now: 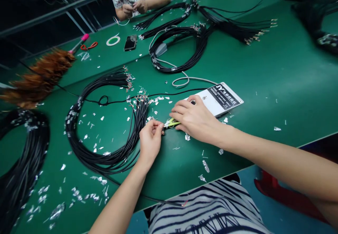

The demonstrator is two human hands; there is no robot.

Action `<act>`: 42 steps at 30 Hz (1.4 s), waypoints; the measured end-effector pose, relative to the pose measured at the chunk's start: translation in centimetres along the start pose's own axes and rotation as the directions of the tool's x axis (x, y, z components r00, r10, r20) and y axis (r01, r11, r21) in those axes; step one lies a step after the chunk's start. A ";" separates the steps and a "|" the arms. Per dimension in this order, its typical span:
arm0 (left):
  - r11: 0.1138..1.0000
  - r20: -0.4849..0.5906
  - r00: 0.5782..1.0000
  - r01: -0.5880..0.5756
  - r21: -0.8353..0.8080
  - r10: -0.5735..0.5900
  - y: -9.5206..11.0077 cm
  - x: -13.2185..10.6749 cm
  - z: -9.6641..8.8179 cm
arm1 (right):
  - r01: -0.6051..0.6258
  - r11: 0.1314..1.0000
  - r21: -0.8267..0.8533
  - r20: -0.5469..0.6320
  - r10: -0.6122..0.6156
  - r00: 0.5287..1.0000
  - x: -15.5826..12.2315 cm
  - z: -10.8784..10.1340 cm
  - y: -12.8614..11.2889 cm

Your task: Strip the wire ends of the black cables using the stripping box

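Note:
My left hand [151,138] pinches the end of a black cable, with its fingertips at the jaws of small yellow-green nippers [172,122]. The handles of the nippers run under my right hand [194,121], whose fingers are curled over them. Just behind that hand lies a flat white device [223,98] with a black label reading JY. To the left of my left hand, a coiled bundle of black cables [105,160] rests on the green table, its stripped ends showing red and white wires.
Bits of foil and clipped scraps [206,166] litter the table. More cable coils [182,63] lie beyond, near a phone [130,43], a tape roll [113,40] and red scissors [89,46]. A brown duster [44,72] lies left. Across the table a person's hands [136,8] work.

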State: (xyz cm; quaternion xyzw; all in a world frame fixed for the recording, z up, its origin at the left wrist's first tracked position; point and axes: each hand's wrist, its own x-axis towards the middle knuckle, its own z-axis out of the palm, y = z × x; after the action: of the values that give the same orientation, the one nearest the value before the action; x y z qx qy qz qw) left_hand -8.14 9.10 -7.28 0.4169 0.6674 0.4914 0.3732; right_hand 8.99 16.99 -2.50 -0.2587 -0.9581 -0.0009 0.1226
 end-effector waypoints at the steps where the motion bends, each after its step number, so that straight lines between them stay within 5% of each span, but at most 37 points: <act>1: 1.000 0.002 1.000 0.001 -0.002 -0.001 0.0 0.0 0.0 | -0.016 0.999 0.034 -0.076 0.018 0.997 -0.7 -0.4 0.2; 6: 1.000 0.011 1.000 0.003 -0.022 -0.003 0.1 0.1 -0.1 | -0.176 0.959 0.223 -0.445 0.261 0.857 -6.0 -1.3 0.8; 10: 1.000 0.005 1.000 0.002 -0.018 -0.002 0.1 0.1 -0.2 | -0.183 0.964 0.192 -0.453 0.253 0.855 -8.4 0.1 0.2; 17: 1.000 -0.018 1.000 -0.005 0.019 0.006 -0.1 -0.3 -1.1 | -0.205 0.970 0.128 -0.524 0.242 0.817 -8.2 1.7 0.6; 23: 0.999 -0.032 0.999 -0.026 0.026 0.027 0.5 -1.4 -2.8 | -0.106 0.940 0.323 -0.524 0.271 0.807 -8.5 0.9 -1.5; 27: 0.988 -0.099 0.987 -0.121 0.098 0.130 0.7 -0.4 -4.6 | 0.060 0.792 0.607 -0.242 0.112 0.964 -9.2 1.1 -5.5; 29: 0.941 -0.161 0.959 -0.180 0.288 0.233 0.6 0.8 -5.7 | 0.083 0.728 0.680 -0.108 -0.012 0.994 -9.4 1.7 -7.4; 32: 0.738 -0.212 0.931 -0.083 0.670 0.297 0.3 3.0 -7.3 | 0.133 0.767 0.628 -0.030 -0.147 0.989 -9.5 2.9 -9.4; 34: 0.632 -0.216 0.942 0.006 0.775 0.256 -0.2 4.0 -8.0 | 0.185 0.810 0.556 -0.008 -0.216 0.976 -9.5 3.6 -10.0; 39: 0.648 -0.212 0.945 0.000 0.762 0.250 -0.8 4.5 -8.5 | 0.319 0.811 0.491 -0.053 -0.338 0.940 -9.7 4.6 -10.3; 42: 0.683 -0.248 0.911 -0.048 0.729 0.329 -0.1 3.2 -8.1 | 0.394 0.788 0.474 -0.099 -0.397 0.913 -9.8 4.8 -10.3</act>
State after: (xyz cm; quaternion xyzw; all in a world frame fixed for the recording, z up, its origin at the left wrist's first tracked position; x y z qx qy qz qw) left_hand -16.66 9.23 -5.69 0.4983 0.8131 0.3008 0.0017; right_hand 10.94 3.58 -8.78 -0.0137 -0.9605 0.2140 0.1774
